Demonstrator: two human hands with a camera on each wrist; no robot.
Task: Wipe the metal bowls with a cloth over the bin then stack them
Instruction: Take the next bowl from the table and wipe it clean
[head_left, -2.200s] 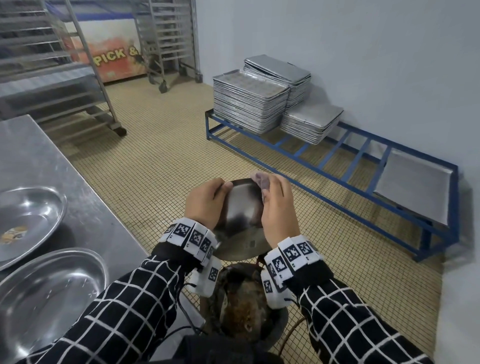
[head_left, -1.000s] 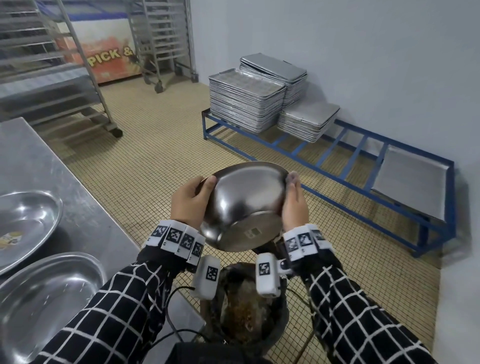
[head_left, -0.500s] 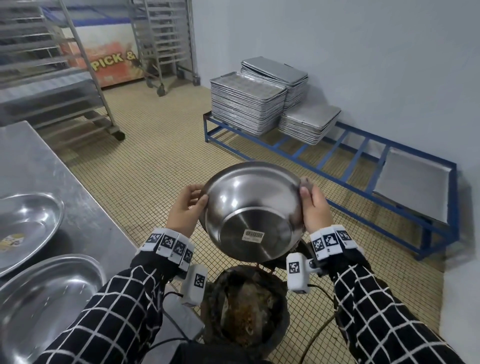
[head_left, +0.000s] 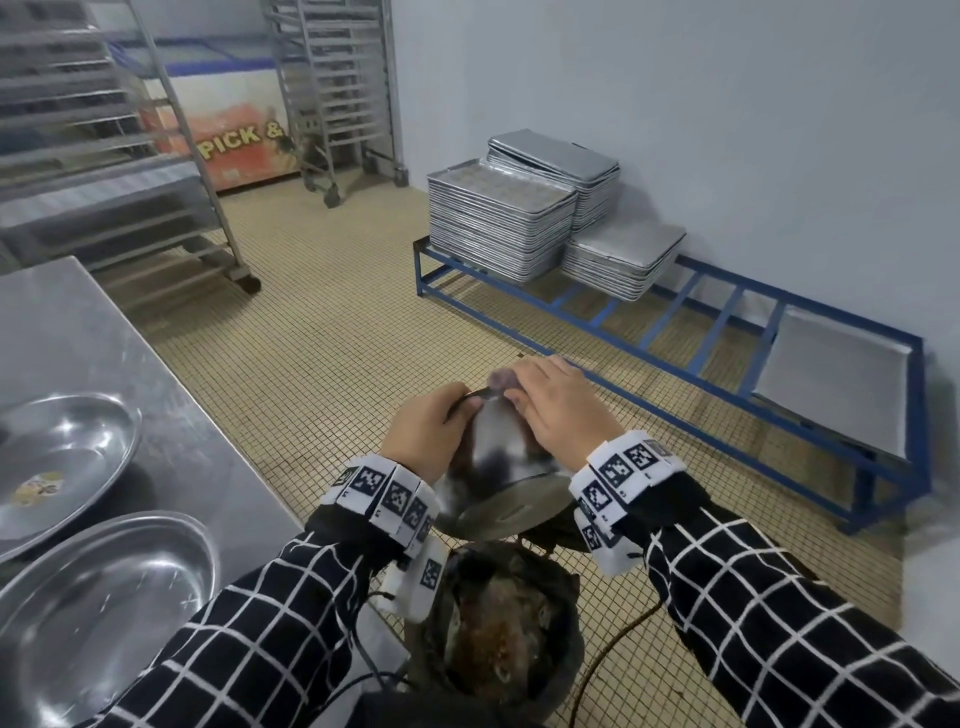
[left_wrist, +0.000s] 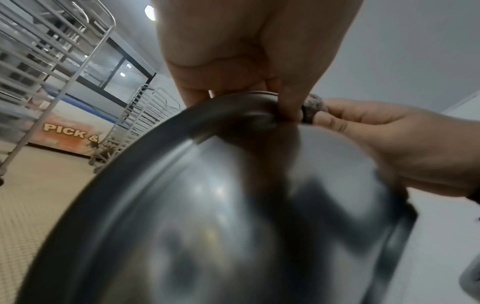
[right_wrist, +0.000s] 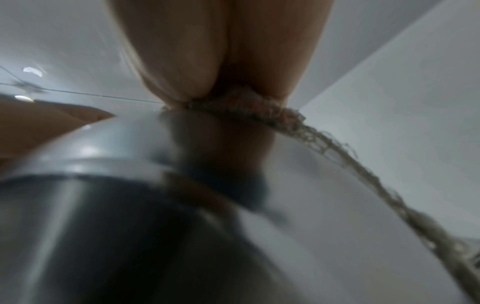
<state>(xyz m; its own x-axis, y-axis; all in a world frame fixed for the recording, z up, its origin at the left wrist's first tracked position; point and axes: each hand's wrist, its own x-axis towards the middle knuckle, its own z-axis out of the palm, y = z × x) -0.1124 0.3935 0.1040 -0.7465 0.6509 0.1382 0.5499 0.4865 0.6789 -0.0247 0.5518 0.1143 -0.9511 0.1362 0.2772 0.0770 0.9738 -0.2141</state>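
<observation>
A metal bowl (head_left: 496, 457) is held tipped over the dark bin (head_left: 498, 634), its base turned toward me and its rim away. My left hand (head_left: 428, 431) grips the bowl's far rim (left_wrist: 233, 102) with curled fingers. My right hand (head_left: 556, 410) presses a small greyish cloth (head_left: 501, 378) against the rim on the right side. In the right wrist view the frayed cloth (right_wrist: 249, 107) lies pinched between the fingers and the bowl's wall (right_wrist: 130, 185). In the left wrist view the bowl's blurred outside (left_wrist: 233, 205) fills the frame.
Two more metal bowls (head_left: 57, 457) (head_left: 98, 608) lie on the steel table (head_left: 78, 332) at my left. A blue floor rack (head_left: 675, 312) with stacked trays (head_left: 498, 223) runs along the right wall. Wheeled racks (head_left: 337, 93) stand at the back.
The bowl, half a second ago open toward me with its label showing, has been tipped away so its base faces me. Both hands have shifted onto the far rim, the cloth on top.
</observation>
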